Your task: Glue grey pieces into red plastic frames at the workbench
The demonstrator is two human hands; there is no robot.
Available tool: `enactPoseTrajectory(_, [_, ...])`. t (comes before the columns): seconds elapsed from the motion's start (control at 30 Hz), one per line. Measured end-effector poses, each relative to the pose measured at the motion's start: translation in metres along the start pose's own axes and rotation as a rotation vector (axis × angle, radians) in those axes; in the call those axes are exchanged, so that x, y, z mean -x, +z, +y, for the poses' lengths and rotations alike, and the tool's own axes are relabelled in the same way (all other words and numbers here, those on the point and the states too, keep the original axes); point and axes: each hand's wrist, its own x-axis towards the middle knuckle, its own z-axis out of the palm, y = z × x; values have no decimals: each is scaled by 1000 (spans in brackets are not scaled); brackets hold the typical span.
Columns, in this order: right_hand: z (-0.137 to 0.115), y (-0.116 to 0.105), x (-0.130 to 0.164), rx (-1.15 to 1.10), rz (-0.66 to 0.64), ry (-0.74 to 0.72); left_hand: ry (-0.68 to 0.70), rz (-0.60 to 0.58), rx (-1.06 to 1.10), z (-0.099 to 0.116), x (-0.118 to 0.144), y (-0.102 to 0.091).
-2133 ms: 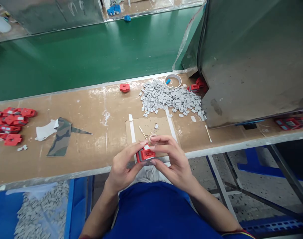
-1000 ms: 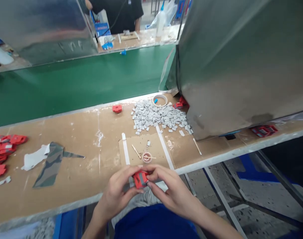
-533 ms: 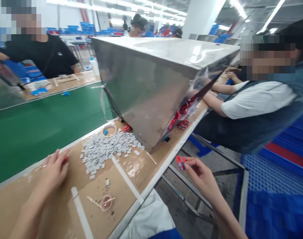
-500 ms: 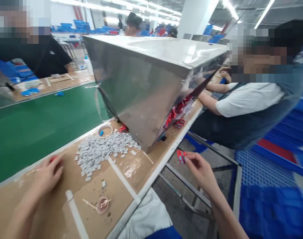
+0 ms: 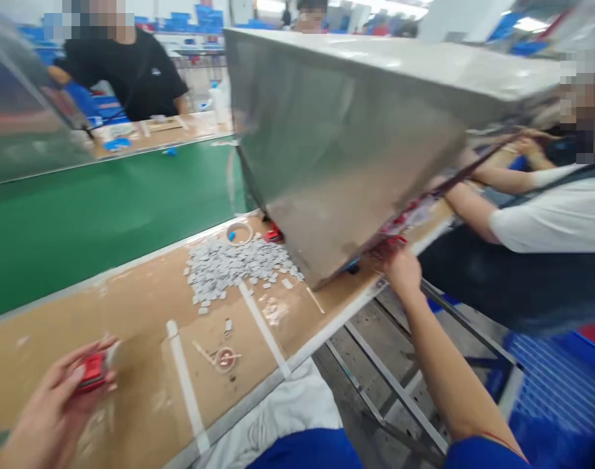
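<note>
My left hand (image 5: 48,413) is low at the left over the brown bench (image 5: 141,306), its fingers closed round a small red plastic part (image 5: 91,371). My right hand (image 5: 401,268) is stretched far to the right, at the bench's edge under the corner of a big metal box (image 5: 351,150). Its fingertips are among red parts (image 5: 392,241) lying there. Motion blur hides whether it holds one. A heap of small grey pieces (image 5: 234,264) lies between the two hands.
A tape ring (image 5: 239,231) sits behind the grey heap. A small round cup with a stick (image 5: 224,358) stands near the front edge. A green conveyor belt (image 5: 83,208) runs behind the bench. One co-worker (image 5: 546,228) sits at the right, another person (image 5: 131,71) across the belt.
My right hand carried a red part from open air up to the red parts under the metal box. My left hand picked up a red part and drew back toward me.
</note>
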Motion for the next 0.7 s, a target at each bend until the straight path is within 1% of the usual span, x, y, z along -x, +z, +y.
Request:
enactPoseTrajectory(0.03, [-4, -4, 5, -5, 20, -20, -66, 56, 171, 1, 19, 9])
enactPoseTrajectory(0.1, [-10, -14, 20, -19, 54, -46, -122, 37, 446, 3, 47, 30])
enactPoseTrajectory(0.13, [-12, -19, 30, -28, 74, -53, -140, 10, 537, 1, 55, 40])
enactPoseTrajectory(0.17, [-15, -26, 42, -38, 24, -81, -148, -10, 614, -2, 60, 48])
enactPoseTrajectory(0.23, [-21, -38, 66, -87, -168, -139, -143, -40, 732, -11, 67, 59])
enactPoseTrajectory(0.3, [-34, -47, 92, -233, -326, -201, -148, -63, 802, -20, 71, 65])
enactPoseTrajectory(0.33, [-44, -48, 105, -305, -393, -230, -150, -76, 822, -23, 74, 67])
enactPoseTrajectory(0.37, [-57, -46, 117, -366, -443, -257, -147, -88, 834, -26, 76, 69])
enactPoseTrajectory(0.43, [-89, -34, 141, -464, -528, -311, -127, -103, 844, -29, 79, 74])
enactPoseTrajectory(0.53, [-142, -5, 171, -627, -654, -390, -109, -114, 832, -34, 82, 81])
enactPoseTrajectory(0.63, [-185, 21, 191, -751, -765, -459, -86, -146, 769, -45, 85, 88])
enactPoseTrajectory(0.7, [-205, 30, 197, -774, -791, -505, -22, -162, 675, -54, 88, 91])
